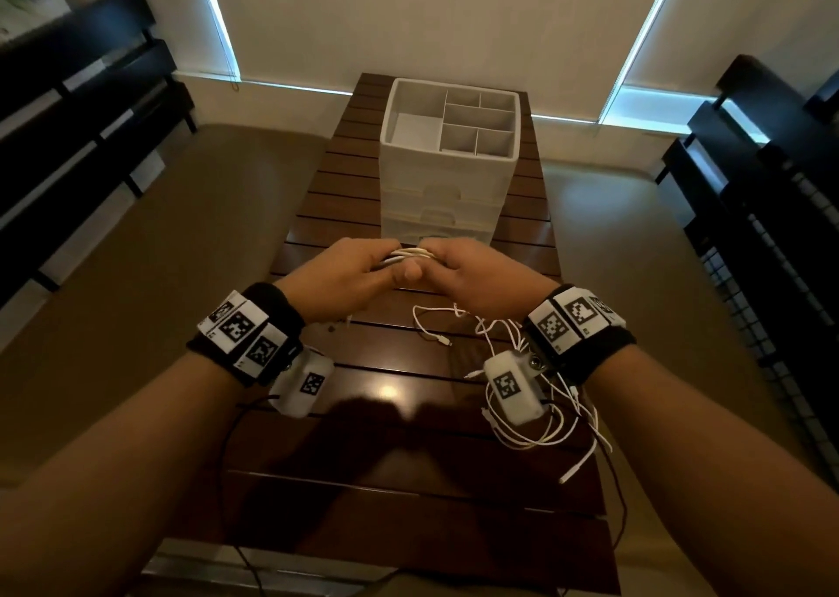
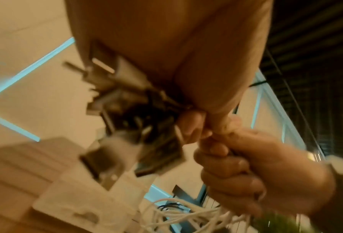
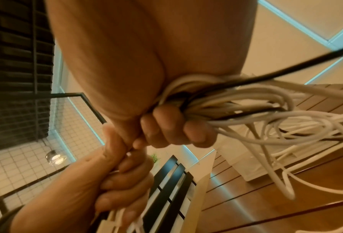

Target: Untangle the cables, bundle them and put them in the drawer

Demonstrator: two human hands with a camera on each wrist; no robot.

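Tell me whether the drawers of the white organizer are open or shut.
Shut, as far as shown: the drawers sit flush with the front of the white organizer; the lowest is partly hidden behind the hands.

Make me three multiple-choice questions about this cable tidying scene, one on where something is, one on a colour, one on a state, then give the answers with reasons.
1. Where does the drawer unit stand?
A. on the slatted table, beyond the hands
B. on the floor
C. on a bench

2. What colour is the cable bundle held between the hands?
A. red
B. mostly white
C. green

3. What state are the unit's front drawers in?
A. all pulled out
B. removed
C. pushed in

Answers:
1 A, the head view shows it on the table's far end.
2 B, white strands run between the left hand and right hand.
3 C, the drawer fronts sit flush; only the top tray lies open.
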